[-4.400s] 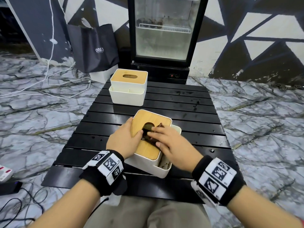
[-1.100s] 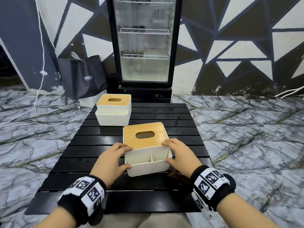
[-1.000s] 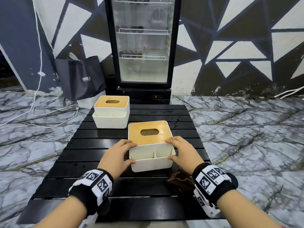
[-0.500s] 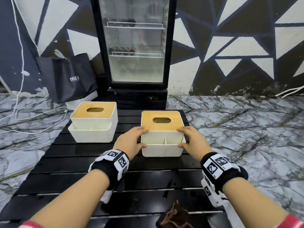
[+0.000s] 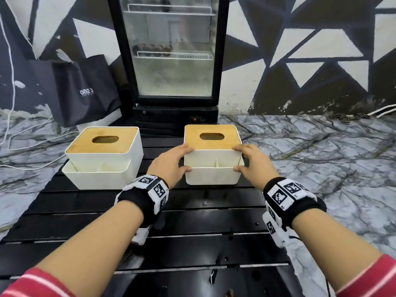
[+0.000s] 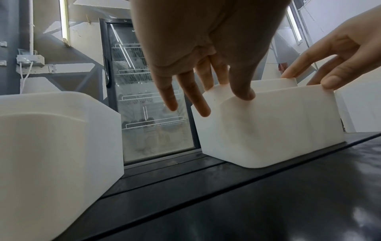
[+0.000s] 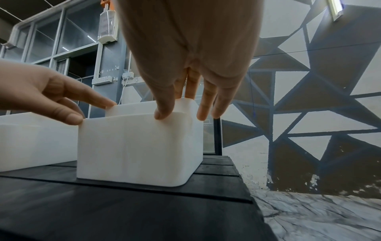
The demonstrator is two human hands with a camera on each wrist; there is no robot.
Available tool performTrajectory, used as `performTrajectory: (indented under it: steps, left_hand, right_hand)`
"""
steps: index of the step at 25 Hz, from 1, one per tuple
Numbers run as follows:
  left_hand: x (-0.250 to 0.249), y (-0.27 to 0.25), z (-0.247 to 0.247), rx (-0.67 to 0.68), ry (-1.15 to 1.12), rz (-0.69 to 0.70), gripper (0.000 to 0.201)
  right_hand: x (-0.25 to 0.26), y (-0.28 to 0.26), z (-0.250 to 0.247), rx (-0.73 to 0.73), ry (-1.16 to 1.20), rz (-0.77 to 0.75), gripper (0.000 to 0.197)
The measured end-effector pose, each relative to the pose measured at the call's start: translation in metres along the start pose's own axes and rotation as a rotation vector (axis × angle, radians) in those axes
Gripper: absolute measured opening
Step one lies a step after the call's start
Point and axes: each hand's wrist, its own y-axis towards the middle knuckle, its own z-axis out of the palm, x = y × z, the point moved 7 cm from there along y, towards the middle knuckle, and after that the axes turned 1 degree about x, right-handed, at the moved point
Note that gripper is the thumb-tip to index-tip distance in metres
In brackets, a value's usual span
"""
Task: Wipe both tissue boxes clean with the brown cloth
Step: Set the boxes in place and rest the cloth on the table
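Head view: both hands, left hand and right hand, clasp the right tissue box just right of the left tissue box; the brown cloth is unseen.

Wrist views: fingertips grip the box's corners; settle it squarely (flat on the slats), then release.

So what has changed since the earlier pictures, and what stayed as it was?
Both hands, left and right, let go of the cloth and took the near box by its sides. They pushed it away across the table and to the right, until it stood beside the other box. The cloth was left at the near edge and is out of view now. The other box and the fridge stayed put.
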Motion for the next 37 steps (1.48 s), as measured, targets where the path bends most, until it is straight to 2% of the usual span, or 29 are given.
performTrajectory:
  steps: [9, 15, 17, 23, 30, 31, 34, 35, 37]
  left_hand:
    - [-0.005, -0.005, -0.003, -0.008, 0.034, 0.033, 0.058]
    - [-0.014, -0.026, 0.001, 0.083, 0.345, 0.077, 0.077]
    - [-0.016, -0.042, 0.002, 0.096, 0.352, 0.081, 0.077]
    - [-0.015, -0.113, 0.028, 0.279, 0.355, 0.071, 0.071]
    - [-0.004, -0.180, 0.055, 0.432, 0.432, 0.006, 0.077]
    - [-0.002, -0.185, 0.058, 0.453, 0.438, -0.008, 0.078]
    - [0.004, -0.192, 0.063, 0.531, 0.451, -0.046, 0.079]
    - [0.006, -0.193, 0.066, 0.561, 0.454, -0.061, 0.080]
    - [0.009, -0.196, 0.071, 0.598, 0.463, -0.081, 0.082]
  right_hand:
    - [0.004, -0.004, 0.000, 0.005, -0.045, -0.009, 0.055]
    - [0.011, -0.019, 0.000, 0.122, -0.046, 0.048, 0.073]
    - [0.020, -0.037, -0.003, 0.103, -0.014, 0.019, 0.072]
    - [0.060, -0.126, 0.002, 0.145, 0.115, -0.100, 0.048]
    - [0.084, -0.227, 0.041, 0.294, 0.168, -0.119, 0.037]
    - [0.083, -0.236, 0.049, 0.314, 0.153, -0.095, 0.038]
    - [0.078, -0.258, 0.071, 0.389, 0.077, -0.070, 0.071]
    - [0.077, -0.264, 0.077, 0.427, 0.009, -0.077, 0.075]
    - [0.077, -0.273, 0.084, 0.466, -0.107, -0.110, 0.063]
